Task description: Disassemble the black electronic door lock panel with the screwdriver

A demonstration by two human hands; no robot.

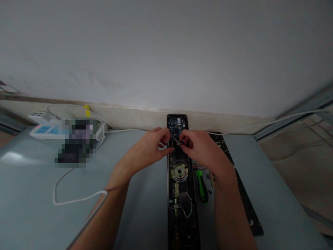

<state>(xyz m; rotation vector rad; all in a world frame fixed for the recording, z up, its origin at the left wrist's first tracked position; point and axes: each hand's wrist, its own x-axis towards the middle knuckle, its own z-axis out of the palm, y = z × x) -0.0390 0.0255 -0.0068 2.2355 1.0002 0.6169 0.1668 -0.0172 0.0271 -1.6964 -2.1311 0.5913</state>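
A long black door-lock body point(182, 194) lies open on the grey table point(145, 208), running away from me, with a blue circuit board point(177, 124) at its far end and a round brass part point(179, 172) in the middle. Both hands meet over the upper part of it. My left hand point(148, 149) and my right hand point(201, 149) each pinch a thin grey wire point(176, 140) between fingertips, just below the circuit board. A white wire loops near the lock's lower section.
A green-handled screwdriver point(201, 185) and small loose screws lie right of the lock, on a black cover plate point(244, 201). White cables point(67, 199) trail across the table's left. A power strip point(47, 130) and a blurred object sit at the back left by the wall.
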